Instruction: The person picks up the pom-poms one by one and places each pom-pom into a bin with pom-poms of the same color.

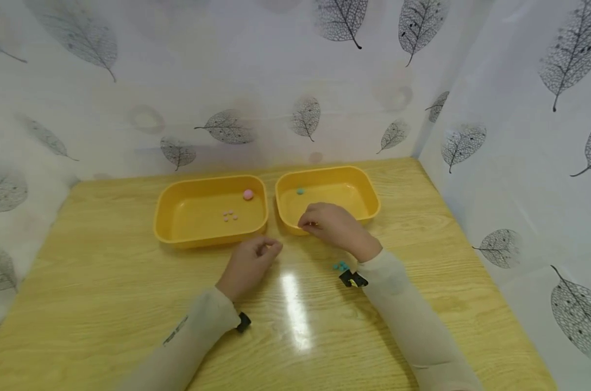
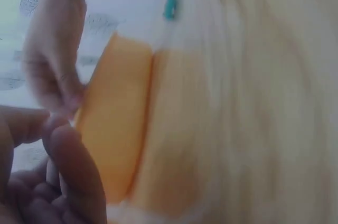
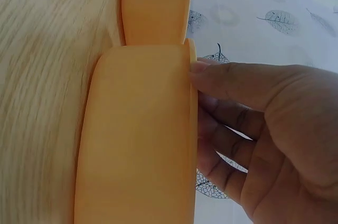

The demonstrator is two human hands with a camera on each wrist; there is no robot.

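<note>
Head view: sorting small beads by colour looks under way. The right hand [image 1: 332,225] hovers over the near rim of the right tray [image 1: 369,209], fingers curled together as if pinching; any bead there is hidden. The left hand [image 1: 249,260] rests near the left tray [image 1: 163,220], fingertips pinched, contents unclear. Teal beads [image 1: 341,266] lie mid-tabletop [image 1: 105,304].

Left wrist view: blurred; the fingers [image 2: 68,166] are curled beside a tray wall.

Right wrist view: the fingers [image 3: 237,84] touch the rim, loosely together. Next likely calls for letting go inside.
</note>
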